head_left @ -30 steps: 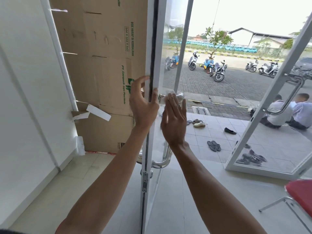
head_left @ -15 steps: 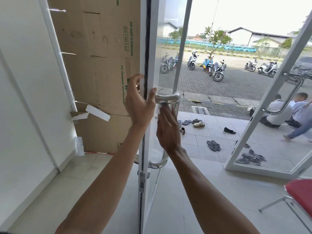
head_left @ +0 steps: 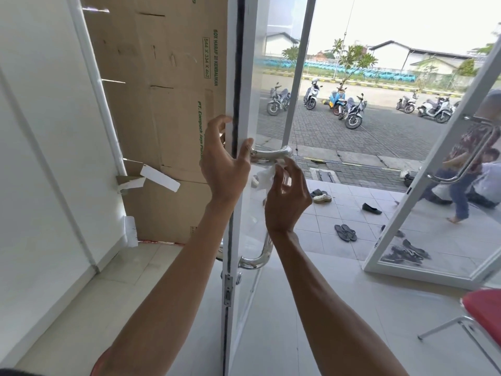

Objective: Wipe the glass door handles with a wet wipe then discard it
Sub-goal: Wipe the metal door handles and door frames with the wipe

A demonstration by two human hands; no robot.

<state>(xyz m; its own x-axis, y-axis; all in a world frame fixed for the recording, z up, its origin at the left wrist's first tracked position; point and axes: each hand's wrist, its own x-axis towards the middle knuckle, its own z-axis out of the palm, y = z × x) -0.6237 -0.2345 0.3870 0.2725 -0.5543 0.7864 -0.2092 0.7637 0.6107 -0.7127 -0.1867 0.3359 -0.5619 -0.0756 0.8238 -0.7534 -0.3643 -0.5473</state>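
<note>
At twelve o'clock, mid-wipe: right hand [head_left: 286, 198] pinching wet wipe [head_left: 265, 178] under handle [head_left: 272, 153]; left hand [head_left: 226, 165] bracing door edge [head_left: 235, 77], loosely spread. Next, probably down the bar.

Left hand [head_left: 226, 166] raised, fingers spread; right hand [head_left: 287, 199] pinching.

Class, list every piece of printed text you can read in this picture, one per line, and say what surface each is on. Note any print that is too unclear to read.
"BOX HARAP DI KEMBALIKAN": green, running vertically on the cardboard sheet left of the door frame.
"544 X 334 X 4o2": boxed green print on the same cardboard; the last figure is unclear.
"PT. Compack Jaya Plas...": green vertical print lower down; the left hand hides its end.
Green print at the cardboard's top edge: cut off, unreadable.
</note>
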